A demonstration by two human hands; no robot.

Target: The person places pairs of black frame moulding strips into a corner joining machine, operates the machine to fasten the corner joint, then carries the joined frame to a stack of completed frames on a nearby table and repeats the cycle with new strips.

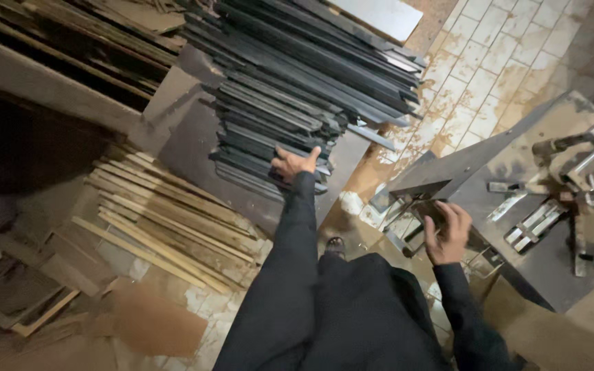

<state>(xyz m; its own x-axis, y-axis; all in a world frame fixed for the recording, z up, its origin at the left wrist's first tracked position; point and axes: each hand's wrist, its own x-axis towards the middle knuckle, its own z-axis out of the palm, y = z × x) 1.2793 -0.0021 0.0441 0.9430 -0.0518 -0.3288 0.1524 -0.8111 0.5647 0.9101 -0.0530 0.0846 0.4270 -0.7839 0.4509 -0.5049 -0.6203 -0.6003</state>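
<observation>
My left hand (291, 165) reaches down to a big stack of dark flat strips (297, 75) lying on a grey board and grips the end of one of the lower strips. My right hand (448, 232) is raised beside the edge of a grey metal machine table (503, 172), its fingers curled around a small dark piece next to a metal frame part (407, 213). Both arms are in dark sleeves. My dark shoe (335, 246) shows on the floor between the hands.
A pile of light wooden slats (166, 220) lies on the floor at the left. Metal clamps and rails (558, 206) sit on the machine table. Pale floor tiles (482, 62) run behind; wood scraps (29, 302) and sawdust lie at lower left.
</observation>
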